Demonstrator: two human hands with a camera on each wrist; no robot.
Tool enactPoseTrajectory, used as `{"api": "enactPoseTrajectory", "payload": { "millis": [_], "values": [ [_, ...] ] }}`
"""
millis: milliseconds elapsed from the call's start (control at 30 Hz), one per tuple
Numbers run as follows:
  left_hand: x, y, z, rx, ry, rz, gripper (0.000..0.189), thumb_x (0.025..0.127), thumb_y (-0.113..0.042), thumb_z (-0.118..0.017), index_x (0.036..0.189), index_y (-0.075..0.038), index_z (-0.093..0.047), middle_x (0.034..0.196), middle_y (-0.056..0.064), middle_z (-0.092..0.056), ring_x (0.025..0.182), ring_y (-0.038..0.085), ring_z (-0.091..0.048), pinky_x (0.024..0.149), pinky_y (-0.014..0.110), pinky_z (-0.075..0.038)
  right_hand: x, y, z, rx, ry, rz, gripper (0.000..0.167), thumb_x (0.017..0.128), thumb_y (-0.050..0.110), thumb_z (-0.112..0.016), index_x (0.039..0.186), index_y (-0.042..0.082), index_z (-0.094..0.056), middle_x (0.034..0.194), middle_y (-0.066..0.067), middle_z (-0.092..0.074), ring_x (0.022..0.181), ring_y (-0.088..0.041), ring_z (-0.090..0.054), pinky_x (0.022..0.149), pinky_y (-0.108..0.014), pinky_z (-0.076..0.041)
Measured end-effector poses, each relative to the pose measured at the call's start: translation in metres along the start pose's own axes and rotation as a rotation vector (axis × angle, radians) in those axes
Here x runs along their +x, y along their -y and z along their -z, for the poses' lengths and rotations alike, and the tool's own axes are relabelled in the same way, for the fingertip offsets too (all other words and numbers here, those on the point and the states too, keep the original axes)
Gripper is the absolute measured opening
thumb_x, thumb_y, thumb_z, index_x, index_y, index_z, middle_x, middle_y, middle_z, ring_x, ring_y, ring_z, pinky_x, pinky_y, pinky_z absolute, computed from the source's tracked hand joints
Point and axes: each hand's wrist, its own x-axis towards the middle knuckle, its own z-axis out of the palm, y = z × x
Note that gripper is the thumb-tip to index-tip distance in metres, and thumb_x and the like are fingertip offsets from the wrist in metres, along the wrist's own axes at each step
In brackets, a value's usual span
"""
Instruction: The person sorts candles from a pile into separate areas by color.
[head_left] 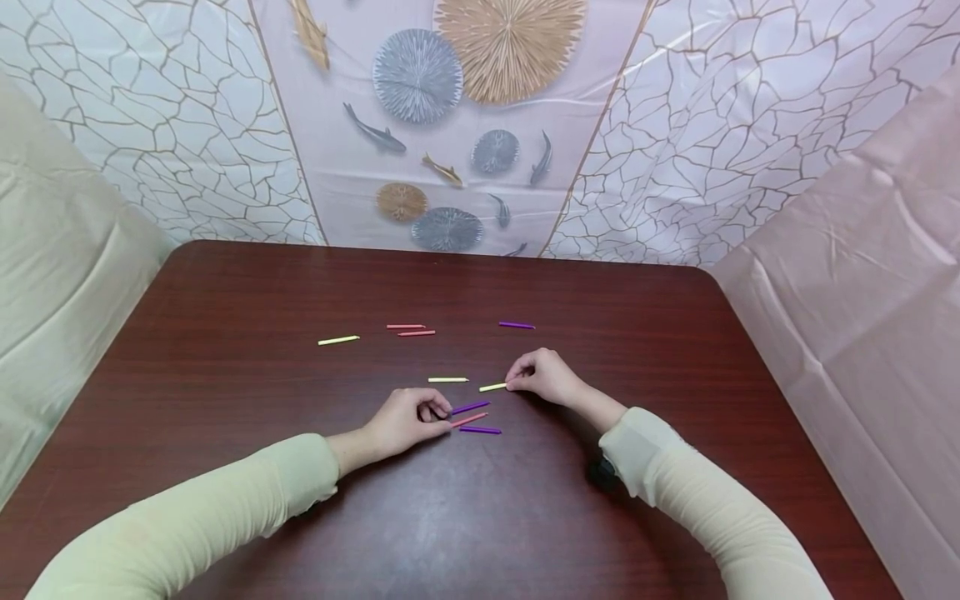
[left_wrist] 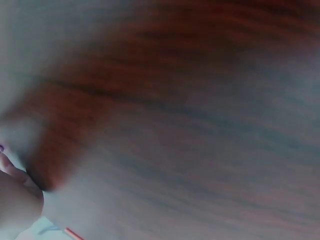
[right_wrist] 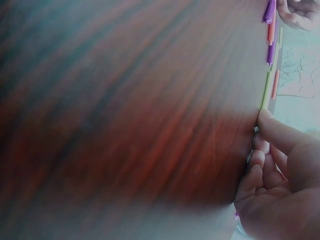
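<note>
In the head view, my right hand (head_left: 546,377) pinches the right end of a thin yellow-green stick (head_left: 492,387) with a small pointed tip. That same yellow-green stick (right_wrist: 266,90) runs out past the thumb in the right wrist view. My left hand (head_left: 408,419) has its fingertips right at the left end of a purple stick (head_left: 470,407), its thumb tip at the end of a coral stick (head_left: 469,420); I cannot tell whether it grips either. Another purple stick (head_left: 481,430) lies just below these. Between the hands, slightly farther back, lies a second yellow-green stick (head_left: 448,380).
Farther back on the brown table (head_left: 300,283) lie two coral sticks (head_left: 405,327) side by side, a yellow-green stick (head_left: 338,340) to their left and a purple stick (head_left: 517,325) to their right. A patterned curtain (head_left: 450,150) hangs behind the table.
</note>
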Motion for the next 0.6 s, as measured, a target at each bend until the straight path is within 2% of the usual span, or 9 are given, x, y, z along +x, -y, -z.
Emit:
{"api": "enactPoseTrajectory", "payload": {
  "millis": [200, 367, 600],
  "values": [
    [0.0, -0.001, -0.007, 0.083, -0.02, 0.015, 0.012, 0.076, -0.014, -0.074, 0.086, -0.009, -0.068, 0.075, -0.001, -0.068, 0.056, -0.002, -0.045, 0.054, 0.017, -0.039, 0.0, 0.0, 0.0, -0.001, -0.002, -0.006, 0.005, 0.077, 0.01, -0.074, 0.076, 0.005, -0.073, 0.07, -0.004, -0.069, 0.063, -0.003, -0.049, 0.061, -0.018, -0.041],
    [0.0, -0.004, -0.011, 0.151, -0.062, 0.031, 0.008, 0.077, -0.016, -0.074, 0.082, -0.013, -0.068, 0.074, -0.005, -0.067, 0.057, -0.001, -0.044, 0.054, 0.017, -0.037, 0.0, -0.001, -0.001, -0.003, -0.005, -0.008, 0.005, 0.076, 0.01, -0.074, 0.076, 0.005, -0.073, 0.07, -0.004, -0.069, 0.063, -0.003, -0.049, 0.061, -0.018, -0.041],
    [0.0, -0.007, -0.011, 0.197, -0.073, 0.051, 0.005, 0.077, -0.014, -0.073, 0.079, -0.016, -0.068, 0.069, -0.007, -0.063, 0.057, 0.001, -0.044, 0.053, 0.017, -0.036, 0.0, -0.001, -0.001, -0.002, -0.004, -0.009, 0.005, 0.077, 0.01, -0.074, 0.076, 0.005, -0.073, 0.07, -0.004, -0.069, 0.063, -0.004, -0.049, 0.061, -0.018, -0.041]
  ]
}}
